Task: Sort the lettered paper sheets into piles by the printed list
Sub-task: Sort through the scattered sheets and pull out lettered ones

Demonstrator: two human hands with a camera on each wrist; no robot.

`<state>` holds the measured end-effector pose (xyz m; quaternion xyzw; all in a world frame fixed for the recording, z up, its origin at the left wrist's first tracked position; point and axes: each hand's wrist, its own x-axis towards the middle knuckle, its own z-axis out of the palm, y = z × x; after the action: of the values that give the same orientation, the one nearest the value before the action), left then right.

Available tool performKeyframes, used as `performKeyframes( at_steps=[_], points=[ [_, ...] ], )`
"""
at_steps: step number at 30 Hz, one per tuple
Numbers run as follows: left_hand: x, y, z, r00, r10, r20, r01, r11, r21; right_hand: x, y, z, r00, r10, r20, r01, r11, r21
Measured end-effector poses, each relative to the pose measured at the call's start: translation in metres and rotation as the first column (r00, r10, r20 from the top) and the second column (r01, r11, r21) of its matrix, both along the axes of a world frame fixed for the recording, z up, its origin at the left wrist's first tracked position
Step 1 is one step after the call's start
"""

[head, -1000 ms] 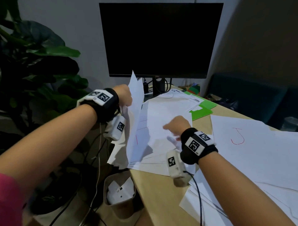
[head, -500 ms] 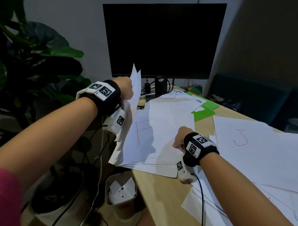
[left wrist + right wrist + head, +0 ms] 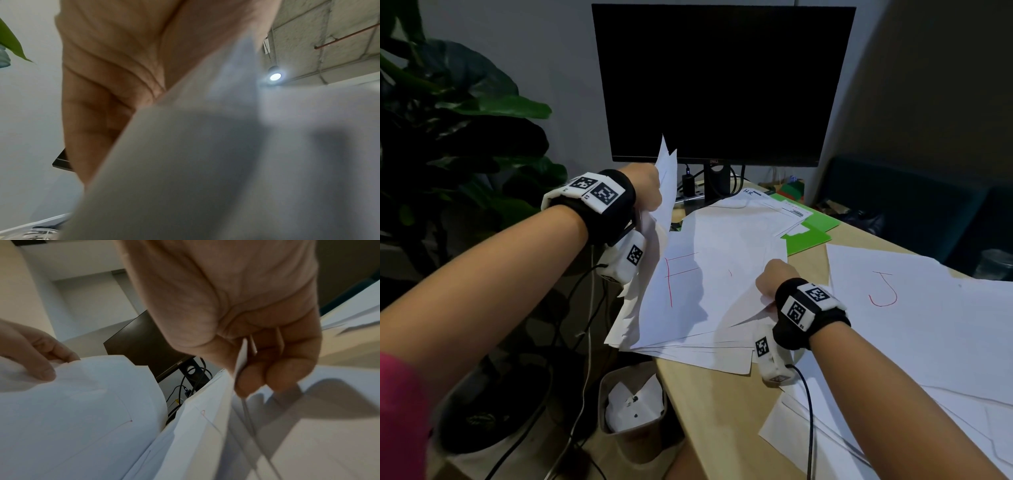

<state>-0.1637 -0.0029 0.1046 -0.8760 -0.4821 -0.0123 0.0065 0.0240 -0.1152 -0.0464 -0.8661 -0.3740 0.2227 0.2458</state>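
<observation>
L hand (image 3: 645,186) gripping raised sheets (image 3: 666,192), R hand (image 3: 770,279) pinching F sheet (image 3: 709,284), 1 J sheet (image 3: 914,308)

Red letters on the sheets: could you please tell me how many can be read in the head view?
2. The F sheet tops the pile between the hands; the J sheet tops the pile on the right. Sheets underneath and those lifted in the left hand hide their faces.

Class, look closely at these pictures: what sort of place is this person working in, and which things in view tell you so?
Most likely an office or study desk. A dark computer monitor stands at the back of a wooden desk, green folders lie beside loose paper sheets, and a small waste bin sits on the floor.
</observation>
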Motion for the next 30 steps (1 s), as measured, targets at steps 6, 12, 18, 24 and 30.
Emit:
performKeyframes(
  at_steps=[6,12,18,24,30],
  points=[
    [-0.003,0.004,-0.001,1.0,0.006,0.026,-0.006,1.0,0.012,0.012,-0.006,0.011,0.943,-0.313,0.112,0.273,0.922,0.275],
    [-0.001,0.006,-0.003,0.998,0.01,0.056,-0.01,1.0,0.005,0.031,-0.015,0.008,0.906,-0.421,0.03,0.385,0.854,0.351],
    [0.002,0.004,-0.004,0.998,0.017,0.057,-0.017,1.0,0.002,0.036,-0.018,0.003,0.933,-0.351,-0.083,0.36,0.906,0.224],
    [0.007,0.003,-0.012,0.999,0.019,0.042,-0.019,1.0,-0.006,0.027,-0.025,0.001,0.929,-0.188,-0.319,0.253,0.951,0.177],
    [0.026,-0.007,-0.03,1.0,-0.008,0.007,0.008,0.999,-0.041,0.025,-0.029,0.008,0.916,-0.165,-0.365,0.216,0.971,0.103]
  ],
)
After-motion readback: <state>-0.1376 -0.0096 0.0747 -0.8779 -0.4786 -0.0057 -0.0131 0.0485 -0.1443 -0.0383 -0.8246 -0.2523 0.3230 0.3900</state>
